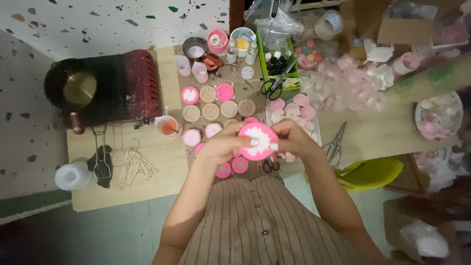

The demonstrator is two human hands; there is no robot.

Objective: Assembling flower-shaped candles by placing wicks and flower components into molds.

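Both hands hold one round pink mould (258,141) with a white flower-shaped filling, lifted above the table's front edge. My left hand (223,145) grips its left rim with the thumb on top. My right hand (290,137) pinches the right rim. Beneath and behind them lie several round moulds (218,100) on a brown board, some pink, some tan. Two small pink discs (231,168) sit just below my hands.
A red stove with a dark pot (71,88) stands at the left. A small cup of orange liquid (168,126), wooden sticks (133,164), tongs (101,157), a white roll (72,175), scissors (335,145), a tray of pink flowers (297,110) and cups (194,66) surround the board.
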